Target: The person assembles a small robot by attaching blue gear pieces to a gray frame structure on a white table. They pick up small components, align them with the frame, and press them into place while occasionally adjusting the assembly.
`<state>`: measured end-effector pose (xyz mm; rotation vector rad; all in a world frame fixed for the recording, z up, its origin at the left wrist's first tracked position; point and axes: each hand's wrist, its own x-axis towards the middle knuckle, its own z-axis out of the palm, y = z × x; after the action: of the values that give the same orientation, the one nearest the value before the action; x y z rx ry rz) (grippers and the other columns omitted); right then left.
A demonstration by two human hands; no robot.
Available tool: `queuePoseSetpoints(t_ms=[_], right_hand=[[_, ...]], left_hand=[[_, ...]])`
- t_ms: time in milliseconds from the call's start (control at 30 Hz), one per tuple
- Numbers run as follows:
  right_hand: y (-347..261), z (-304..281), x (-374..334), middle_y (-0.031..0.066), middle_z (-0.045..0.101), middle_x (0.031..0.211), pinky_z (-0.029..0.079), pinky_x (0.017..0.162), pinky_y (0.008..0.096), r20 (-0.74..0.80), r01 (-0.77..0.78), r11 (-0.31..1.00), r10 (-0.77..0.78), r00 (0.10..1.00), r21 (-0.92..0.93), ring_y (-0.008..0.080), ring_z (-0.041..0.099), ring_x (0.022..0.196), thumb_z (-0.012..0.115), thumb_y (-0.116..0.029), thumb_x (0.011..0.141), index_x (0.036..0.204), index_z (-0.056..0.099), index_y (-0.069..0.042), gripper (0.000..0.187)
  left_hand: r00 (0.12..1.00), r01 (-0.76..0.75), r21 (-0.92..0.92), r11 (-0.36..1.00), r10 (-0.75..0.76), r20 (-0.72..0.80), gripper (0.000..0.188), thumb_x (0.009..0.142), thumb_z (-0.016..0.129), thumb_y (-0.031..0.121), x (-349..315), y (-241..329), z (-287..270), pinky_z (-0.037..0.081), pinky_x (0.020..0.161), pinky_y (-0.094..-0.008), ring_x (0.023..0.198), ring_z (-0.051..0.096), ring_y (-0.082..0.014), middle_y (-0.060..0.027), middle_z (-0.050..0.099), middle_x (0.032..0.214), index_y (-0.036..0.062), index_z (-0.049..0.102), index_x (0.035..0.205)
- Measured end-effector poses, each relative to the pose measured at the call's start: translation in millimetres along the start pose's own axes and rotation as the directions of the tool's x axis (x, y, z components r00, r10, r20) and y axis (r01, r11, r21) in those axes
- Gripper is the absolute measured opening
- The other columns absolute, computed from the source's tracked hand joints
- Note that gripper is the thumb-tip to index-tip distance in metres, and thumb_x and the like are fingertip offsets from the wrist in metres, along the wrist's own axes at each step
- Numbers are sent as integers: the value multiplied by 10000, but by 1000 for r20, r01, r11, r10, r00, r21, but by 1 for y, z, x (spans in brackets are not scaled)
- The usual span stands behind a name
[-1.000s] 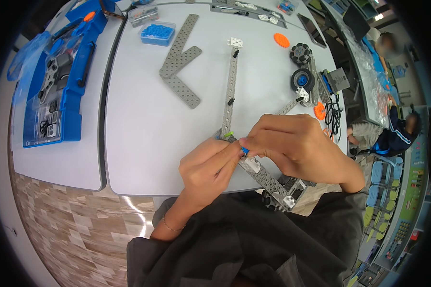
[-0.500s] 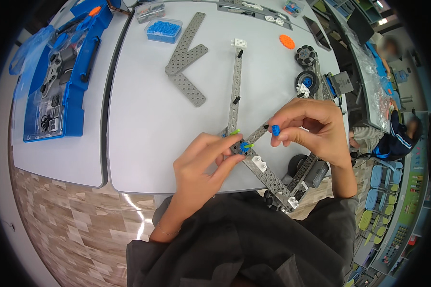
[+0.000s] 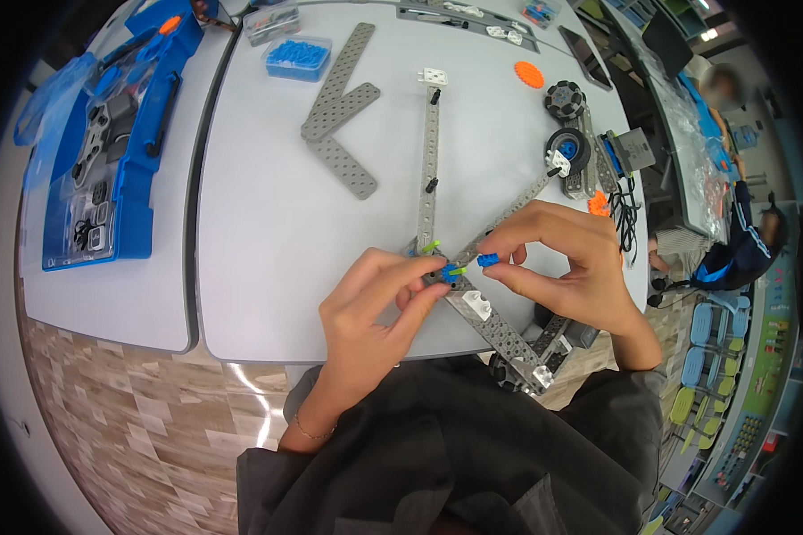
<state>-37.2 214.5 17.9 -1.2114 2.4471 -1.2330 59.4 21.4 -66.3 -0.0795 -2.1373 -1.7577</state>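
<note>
My left hand [image 3: 366, 308] is closed at the joint of a grey perforated beam frame [image 3: 500, 332], its thumb and fingertips on a small blue gear [image 3: 449, 273]. A green shaft [image 3: 459, 270] pokes out of the gear. Just right of it, my right hand [image 3: 567, 259] pinches a small blue plastic connector [image 3: 488, 260] between thumb and forefinger, close to the shaft's tip; contact cannot be made out. From the joint a long beam [image 3: 429, 152] runs away across the table, carrying black pins and a white bracket [image 3: 434, 76]. A second beam [image 3: 528, 193] slants to the far right.
Loose grey plates [image 3: 339, 111] lie left of the frame. Behind them sits a tub of blue pins [image 3: 298, 57]. Wheels [image 3: 567, 150] and an orange gear [image 3: 528, 74] are at the right. A blue case [image 3: 134, 196] stands on the left table. Other people are at the far right.
My right hand has moved left and slightly down, bringing the blue connector next to the green shaft. The connector has turned from upright to sideways. My left hand keeps its grip.
</note>
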Motion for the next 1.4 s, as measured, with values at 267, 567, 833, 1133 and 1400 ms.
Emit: queuePoseSetpoints(t_ms=[267,567,833,1133,1400], right_hand=[[0,-3,-3,95,743,896,547,690,259,12,-135,971,135,991,199,140,705,773,841,44,742,1022,759,24,293],[-13,-6,-6,99,767,858,555,713,261,23,-142,968,140,990,206,140,722,779,834,-14,772,979,776,17,217],[-22,-5,-8,103,754,823,535,653,253,128,-249,868,214,968,430,142,722,729,774,-45,870,938,761,35,106],[-22,-3,-7,128,733,865,509,587,258,65,-72,946,54,996,316,163,708,731,752,-52,892,969,741,41,121],[-22,3,-3,143,725,955,553,659,294,-55,257,966,-259,964,-40,212,698,792,823,19,748,1081,752,40,341]], left_hand=[[998,-49,17,999,50,-47,289,776,813,-72,3,13,-6,476,581,-244,659,591,-95,-53,652,863,22,766,1045],[991,-134,-27,991,133,-26,314,764,821,-73,6,33,-3,488,588,-256,680,614,-108,-55,649,889,36,770,1054],[964,-264,-93,960,260,-49,294,770,809,-80,7,32,2,509,625,-277,750,639,-139,-79,671,939,8,756,1045],[985,167,-627,761,-162,66,65,920,709,-48,7,36,0,421,642,-223,691,530,-70,-57,650,922,-51,717,984],[955,293,-678,673,-238,177,42,946,703,-1,8,33,-6,387,609,-208,690,525,-41,-11,602,850,-35,704,922]])
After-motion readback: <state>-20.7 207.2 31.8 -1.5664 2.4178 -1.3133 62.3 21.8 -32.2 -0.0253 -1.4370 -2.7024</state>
